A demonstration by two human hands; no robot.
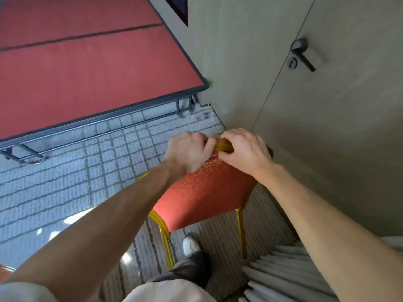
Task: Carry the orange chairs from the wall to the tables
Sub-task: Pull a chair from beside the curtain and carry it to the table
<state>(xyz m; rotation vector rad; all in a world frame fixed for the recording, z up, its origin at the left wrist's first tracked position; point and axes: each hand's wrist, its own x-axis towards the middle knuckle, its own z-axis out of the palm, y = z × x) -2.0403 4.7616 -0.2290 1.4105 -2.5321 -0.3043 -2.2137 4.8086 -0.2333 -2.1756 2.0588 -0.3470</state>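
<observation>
First, red-topped platform [87, 68]: one is counted, filling the upper left of the frame; its left and top parts are cut off by the frame edge, and only parts of the folding metal legs [185, 110] are seen beneath its dark rim.
Carpet [65, 182]: a grey grid pattern is seen at left and stripes at lower centre; small pinkish bits [204, 116] by the wall corner cannot be made out.
Left hand [187, 153]: it is clenched over the top of the chair back; the fingertips are hidden behind the rail.
Orange chair [202, 192]: one is counted, at centre frame just beside the wall; whether its feet rest on the carpet cannot be told. Its back is largely covered by the two hands, and only a short stretch of gold rail [223, 146] is seen between them. Two gold legs are seen whole, and a third piece of gold tube is partly hidden by the left forearm.
Shoe [190, 245]: one white shoe is seen under the seat; the other foot is hidden.
Right hand [246, 151]: it is wrapped round the same top rail, close to the left hand.
Door handle [303, 53]: one is counted at upper right, with one keyhole below it.
Pleated white cloth [283, 269]: it is cut off at lower right.
</observation>
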